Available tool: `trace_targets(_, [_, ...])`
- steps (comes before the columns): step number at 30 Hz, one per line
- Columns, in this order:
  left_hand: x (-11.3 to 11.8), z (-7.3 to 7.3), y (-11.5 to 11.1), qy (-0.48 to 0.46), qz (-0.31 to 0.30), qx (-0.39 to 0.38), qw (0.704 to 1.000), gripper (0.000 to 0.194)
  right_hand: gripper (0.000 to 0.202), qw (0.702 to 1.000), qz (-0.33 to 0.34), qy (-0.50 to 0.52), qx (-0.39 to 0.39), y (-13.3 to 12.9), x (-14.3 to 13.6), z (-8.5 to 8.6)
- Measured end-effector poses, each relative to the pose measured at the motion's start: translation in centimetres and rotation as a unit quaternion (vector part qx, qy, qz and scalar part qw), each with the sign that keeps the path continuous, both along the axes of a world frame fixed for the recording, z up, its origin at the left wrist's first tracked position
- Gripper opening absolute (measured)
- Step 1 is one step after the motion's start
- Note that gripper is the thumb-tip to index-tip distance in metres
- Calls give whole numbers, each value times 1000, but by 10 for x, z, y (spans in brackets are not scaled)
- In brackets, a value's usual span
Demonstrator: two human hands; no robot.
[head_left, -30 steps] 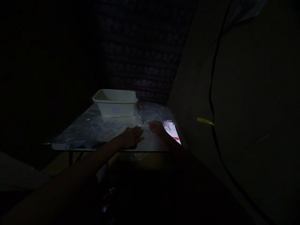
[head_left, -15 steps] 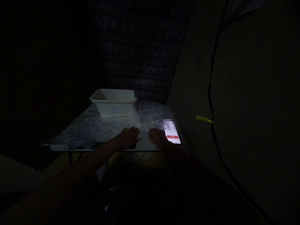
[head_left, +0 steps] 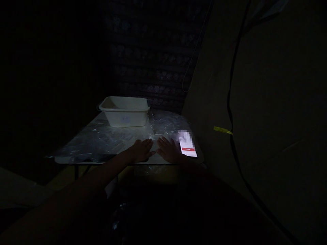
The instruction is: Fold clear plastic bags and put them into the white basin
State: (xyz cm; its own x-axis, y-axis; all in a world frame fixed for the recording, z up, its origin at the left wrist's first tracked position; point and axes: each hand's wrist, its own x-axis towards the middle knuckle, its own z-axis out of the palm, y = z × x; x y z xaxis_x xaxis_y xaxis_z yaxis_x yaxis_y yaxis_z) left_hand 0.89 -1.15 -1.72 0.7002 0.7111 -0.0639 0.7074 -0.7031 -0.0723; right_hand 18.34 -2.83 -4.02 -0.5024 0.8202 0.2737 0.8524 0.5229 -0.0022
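Note:
On the near part of a white table (head_left: pixel 62 160), my left hand (head_left: pixel 141 149) lies flat with fingers outstretched. Beside it, a small gap away, my right hand (head_left: pixel 166 149) also rests palm down, its fingers extended. Neither hand holds anything. Clear plastic sheets or bags (head_left: pixel 102 137) spread over the tabletop to the left and behind the hands. A phone (head_left: pixel 188 150) with a lit screen and a red button lies just right of my right hand. Dim light hides finer detail around the fingers.
A cream plastic tub (head_left: pixel 126 117) with side handles stands at the table's back left. To the right rises a plain wall or panel, where a dark cable (head_left: pixel 230 102) hangs with a yellow tag (head_left: pixel 222 130). Rows of shiny packets (head_left: pixel 163 75) show faintly behind.
My right hand has opened from curled fingers to a flat palm and shifted slightly left toward my left hand. The left hand has barely moved.

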Motion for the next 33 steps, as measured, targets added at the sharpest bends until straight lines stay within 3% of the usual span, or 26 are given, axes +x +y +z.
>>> trace_targets(6, [-5,6,1,-21,-7,-32,999,55,42,999,-25,14,-14,-2,8,1])
trace_targets(12, [-47,27,-7,-39,30,-73,996,59,42,999,37,38,1,-18,23,19])
trace_targets(17, [-76,16,-37,-16,-4,-47,999,76,52,995,87,22,-46,-30,35,20])
trace_targets(20, [-76,2,-48,-38,-33,17,999,62,58,992,94,-12,-84,-37,38,22])
trace_targets(25, [-62,-14,-40,-73,-96,66,991,42,65,989,87,-44,-109,-50,36,30])
trace_targets(33, [-62,3,-52,-171,-132,0,976,37,68,993,82,-24,-81,-44,27,6])
